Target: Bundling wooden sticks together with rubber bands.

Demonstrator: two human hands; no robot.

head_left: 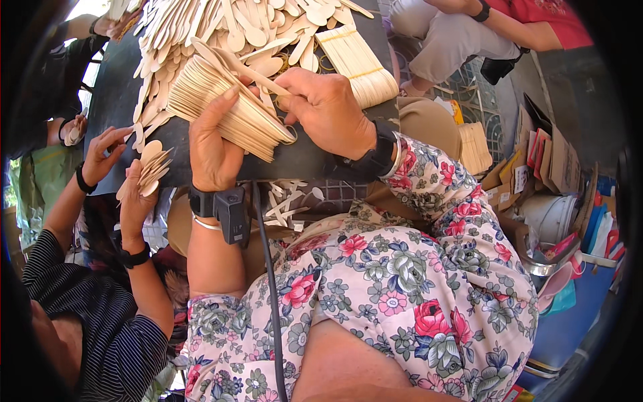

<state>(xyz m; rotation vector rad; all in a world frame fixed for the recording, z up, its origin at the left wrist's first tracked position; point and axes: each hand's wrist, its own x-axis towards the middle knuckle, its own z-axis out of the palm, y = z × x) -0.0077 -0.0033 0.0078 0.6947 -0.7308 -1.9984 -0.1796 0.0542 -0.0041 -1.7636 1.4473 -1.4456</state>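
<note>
My left hand is wrapped round a thick stack of flat wooden spoons, held tilted above the near part of the dark table. Between the thumb and fingers of my right hand is the handle end of a single wooden spoon. That spoon lies slantwise along the top of the stack. Just beyond my hands spreads a heap of loose wooden spoons. Right of the heap rests a banded bundle of wooden spoons, tied with a rubber band.
At my left, a person in a striped top holds a few wooden spoons. Others sit across the dark table. Several spoons lie below its near edge. Cardboard pieces and a white bucket stand at right. A black cable hangs before me.
</note>
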